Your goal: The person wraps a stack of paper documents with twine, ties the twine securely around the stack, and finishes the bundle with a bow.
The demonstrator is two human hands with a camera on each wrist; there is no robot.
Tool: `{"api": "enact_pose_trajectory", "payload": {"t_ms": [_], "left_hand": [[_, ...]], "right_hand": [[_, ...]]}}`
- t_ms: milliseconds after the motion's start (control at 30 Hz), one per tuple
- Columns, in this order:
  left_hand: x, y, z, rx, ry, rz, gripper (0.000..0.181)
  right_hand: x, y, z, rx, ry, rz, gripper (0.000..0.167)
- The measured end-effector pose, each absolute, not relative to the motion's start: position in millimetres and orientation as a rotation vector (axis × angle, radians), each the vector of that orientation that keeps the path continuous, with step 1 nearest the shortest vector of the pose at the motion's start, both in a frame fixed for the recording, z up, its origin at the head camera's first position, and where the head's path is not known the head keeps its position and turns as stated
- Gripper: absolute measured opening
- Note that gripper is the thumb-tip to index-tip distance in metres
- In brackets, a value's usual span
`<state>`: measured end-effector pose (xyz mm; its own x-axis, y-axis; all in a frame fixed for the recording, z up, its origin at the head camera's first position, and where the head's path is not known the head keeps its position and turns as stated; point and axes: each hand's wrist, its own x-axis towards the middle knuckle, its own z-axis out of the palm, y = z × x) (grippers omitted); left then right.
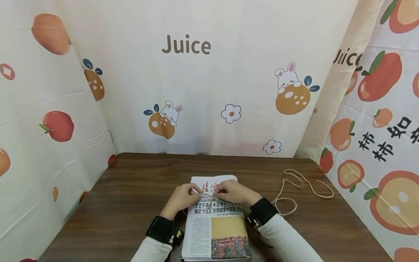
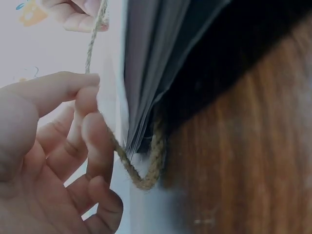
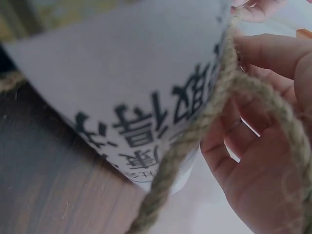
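A stack of newspapers [image 1: 199, 233] lies on the wooden table, its top sheet printed with red and black characters and a photo. Across its upper part runs a twine rope [image 1: 209, 197]. My left hand [image 1: 183, 196] pinches the rope at the stack's left side; in the left wrist view the rope [image 2: 129, 168] bends round the stack's edge and under it. My right hand [image 1: 234, 191] pinches the rope near the middle of the top sheet. In the right wrist view two strands of rope [image 3: 183, 146] meet at the right fingertips.
A loose length of rope [image 1: 309, 182] lies in loops on the table [image 1: 131, 203] to the right of the stack. Printed curtains [image 1: 203, 80] stand behind the table and on both sides. Each wrist wears a black strap [image 1: 160, 228].
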<state>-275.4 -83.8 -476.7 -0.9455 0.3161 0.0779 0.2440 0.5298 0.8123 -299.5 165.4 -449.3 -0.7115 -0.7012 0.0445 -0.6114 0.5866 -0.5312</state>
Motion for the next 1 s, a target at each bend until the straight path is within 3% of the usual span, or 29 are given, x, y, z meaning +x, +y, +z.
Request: {"api": "enact_pose_trajectory", "payload": {"t_ms": [133, 367, 733, 1000], "left_hand": [[-274, -82, -474, 0.509, 2.660, 1.366, 0.020], [-272, -79, -472, 0.596, 2.606, 1.300, 0.010], [-271, -73, -470, 0.657, 2.534, 1.306, 0.029], [-268, -72, -468, 0.653, 2.518, 1.337, 0.021]], "right_hand": [[-299, 166, -450, -1.077, 2.618, -0.827, 0.017], [-298, 167, -452, -1.053, 2.602, -0.887, 0.018], [-297, 169, -451, -1.011, 2.564, -1.000, 0.015], [-297, 169, -452, -1.005, 2.556, -1.027, 0.012]]}}
